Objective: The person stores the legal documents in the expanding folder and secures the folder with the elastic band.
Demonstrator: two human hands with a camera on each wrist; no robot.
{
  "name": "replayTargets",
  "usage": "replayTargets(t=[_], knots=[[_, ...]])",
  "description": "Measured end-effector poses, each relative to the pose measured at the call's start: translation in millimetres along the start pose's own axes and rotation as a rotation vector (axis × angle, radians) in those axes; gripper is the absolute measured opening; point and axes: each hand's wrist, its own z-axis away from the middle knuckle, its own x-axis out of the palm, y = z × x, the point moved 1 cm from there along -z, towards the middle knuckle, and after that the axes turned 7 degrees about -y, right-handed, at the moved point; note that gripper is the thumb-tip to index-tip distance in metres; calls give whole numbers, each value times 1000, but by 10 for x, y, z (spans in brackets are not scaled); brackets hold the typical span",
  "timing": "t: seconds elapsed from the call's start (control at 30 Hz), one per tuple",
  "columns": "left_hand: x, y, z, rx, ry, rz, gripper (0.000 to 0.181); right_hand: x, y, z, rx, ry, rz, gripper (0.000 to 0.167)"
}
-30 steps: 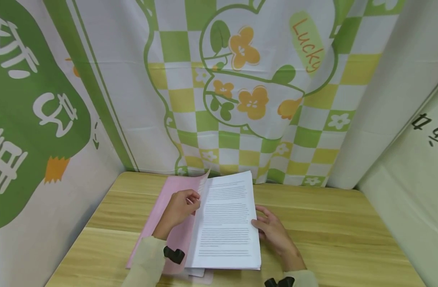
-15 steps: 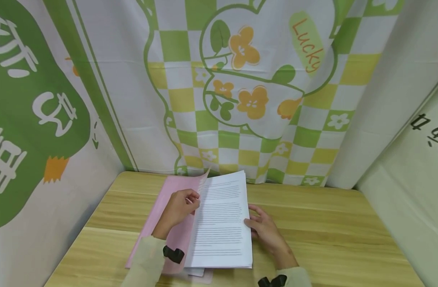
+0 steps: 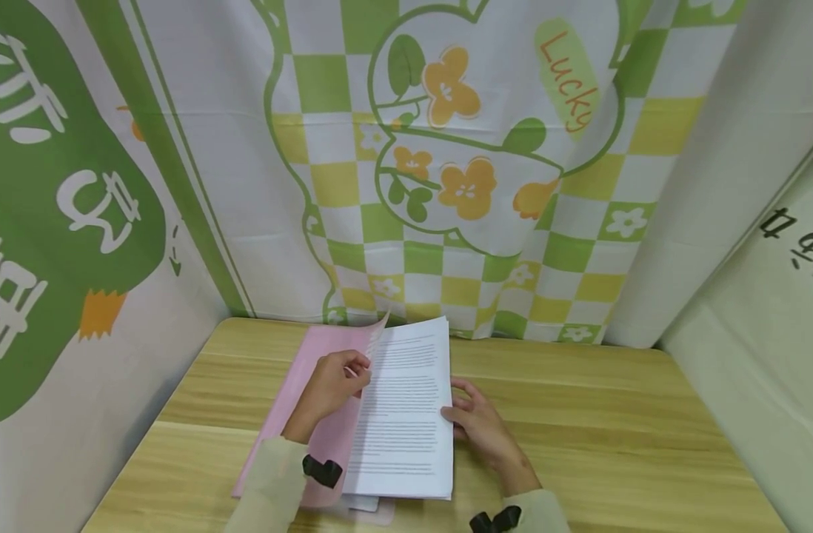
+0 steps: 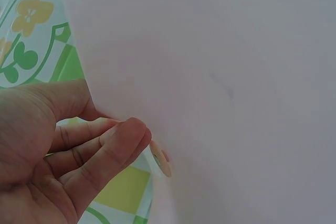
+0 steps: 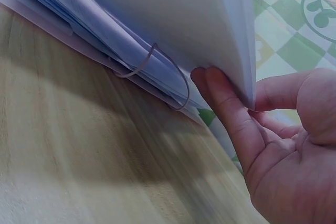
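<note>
A pink folder [image 3: 329, 340] lies on the table with its cover lifted. My left hand [image 3: 333, 381] pinches the cover's edge; in the left wrist view the pale cover [image 4: 210, 66] fills most of the picture. A stack of white printed sheets [image 3: 400, 414] rests partly under the cover. At the stack's right edge, my right hand [image 3: 483, 429] has its thumb on top and fingers beneath, gripping the paper. The right wrist view shows the stack raised at that edge, with more papers [image 5: 89, 19] below and a thin elastic loop [image 5: 140, 67] around them.
The wooden table [image 3: 580, 429] extends to the right and left of the folder. A patterned curtain [image 3: 420, 259] hangs behind its back edge. Printed cloth panels stand at both sides. Dark wrist cameras [image 3: 322, 471] sit on both sleeves.
My right hand has moved left, sliding the sheets further under the cover. The left hand stays in place, holding the cover.
</note>
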Motion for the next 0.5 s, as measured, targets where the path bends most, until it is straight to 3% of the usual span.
replayTargets(t=[0.5], knots=[[7,13,-2,-22,2,5,5,126,7,-62,-2,-55,47,59]])
